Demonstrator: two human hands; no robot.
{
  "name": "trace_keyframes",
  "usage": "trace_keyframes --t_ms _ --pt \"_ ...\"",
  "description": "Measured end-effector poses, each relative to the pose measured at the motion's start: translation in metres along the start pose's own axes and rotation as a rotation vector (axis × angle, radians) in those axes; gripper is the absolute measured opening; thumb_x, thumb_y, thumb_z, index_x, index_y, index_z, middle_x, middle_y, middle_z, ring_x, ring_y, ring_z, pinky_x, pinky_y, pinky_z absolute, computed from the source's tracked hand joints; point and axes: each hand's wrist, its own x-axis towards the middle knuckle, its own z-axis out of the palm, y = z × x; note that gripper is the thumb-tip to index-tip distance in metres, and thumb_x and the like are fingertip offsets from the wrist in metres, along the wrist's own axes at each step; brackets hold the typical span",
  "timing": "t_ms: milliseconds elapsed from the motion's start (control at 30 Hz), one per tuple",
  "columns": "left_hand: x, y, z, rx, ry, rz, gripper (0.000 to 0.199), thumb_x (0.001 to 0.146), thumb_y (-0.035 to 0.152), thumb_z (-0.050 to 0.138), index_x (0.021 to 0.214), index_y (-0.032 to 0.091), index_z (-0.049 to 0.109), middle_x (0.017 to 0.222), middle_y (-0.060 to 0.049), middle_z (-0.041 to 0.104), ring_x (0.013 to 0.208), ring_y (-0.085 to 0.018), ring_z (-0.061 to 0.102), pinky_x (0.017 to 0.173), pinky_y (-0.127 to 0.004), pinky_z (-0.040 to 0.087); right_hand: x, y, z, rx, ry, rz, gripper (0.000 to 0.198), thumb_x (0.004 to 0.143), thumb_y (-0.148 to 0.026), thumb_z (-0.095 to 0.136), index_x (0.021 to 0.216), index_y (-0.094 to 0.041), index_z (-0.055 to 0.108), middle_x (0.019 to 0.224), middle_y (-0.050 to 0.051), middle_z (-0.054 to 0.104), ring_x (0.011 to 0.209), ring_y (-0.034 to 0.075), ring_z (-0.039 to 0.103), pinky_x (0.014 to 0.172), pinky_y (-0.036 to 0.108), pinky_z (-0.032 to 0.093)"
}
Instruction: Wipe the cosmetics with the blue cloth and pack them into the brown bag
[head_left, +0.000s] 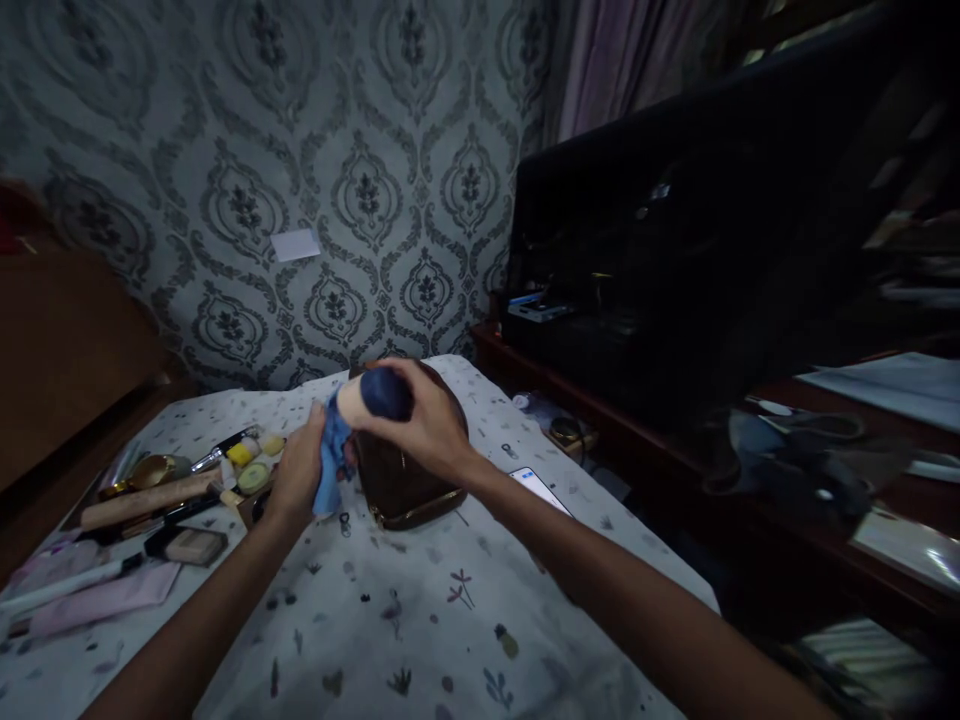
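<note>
My right hand [431,425] is closed around a small container [384,394] with a dark blue end and a beige end; its exact kind I cannot make out. Crumpled light blue cloth [328,480] is gripped in my left hand [298,468], and its upper part touches the container's beige end. Directly below and behind both hands lies a brown zippered bag [405,490] on the patterned white sheet [360,620]. My right hand and forearm hide part of the bag.
Several cosmetics lie at the left, among them a pink tube [112,600], a beige tube [150,500] and a small square bottle [196,545]. A phone [540,490] rests right of the bag. A dark television [660,250] stands on a reddish-brown cabinet [637,440].
</note>
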Motion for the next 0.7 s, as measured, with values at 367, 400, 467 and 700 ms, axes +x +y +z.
trace_keyframes --t_ms 367,400,467,700 --pt "0.005 -0.027 -0.004 1.092 -0.246 0.946 0.034 0.098 0.034 0.047 0.129 0.025 0.060 0.136 -0.007 0.061 0.126 -0.026 0.053 0.099 -0.041 0.051 0.032 0.027 -0.015 -0.841 -0.551 0.295 0.046 0.086 -0.015 0.062 0.130 -0.010 0.050 0.131 0.022 0.055 0.120 0.031 0.058 0.096 0.042 0.049" --pt "0.003 -0.030 -0.006 1.081 -0.223 0.961 0.033 0.098 0.032 0.048 0.129 0.025 0.059 0.136 -0.007 0.061 0.125 -0.026 0.053 0.100 -0.042 0.051 0.034 0.028 -0.011 -0.871 -0.619 0.318 0.049 0.084 -0.010 0.062 0.131 -0.010 0.050 0.133 0.023 0.055 0.121 0.032 0.059 0.096 0.042 0.049" --pt "0.001 -0.033 -0.007 1.044 -0.191 0.977 0.033 0.098 0.029 0.048 0.129 0.024 0.058 0.135 -0.007 0.061 0.125 -0.025 0.054 0.101 -0.042 0.050 0.037 0.035 -0.003 -0.873 -0.707 0.379 0.050 0.079 -0.004 0.064 0.128 -0.012 0.055 0.129 0.020 0.060 0.118 0.031 0.062 0.094 0.038 0.051" --pt "-0.004 -0.037 -0.005 0.940 -0.171 0.917 0.034 0.098 0.025 0.049 0.131 0.025 0.055 0.137 -0.008 0.058 0.128 -0.024 0.052 0.104 -0.040 0.048 0.047 0.075 0.025 -0.882 -0.763 0.585 0.030 0.089 -0.017 0.065 0.118 -0.012 0.063 0.124 0.014 0.065 0.113 0.025 0.065 0.092 0.039 0.055"
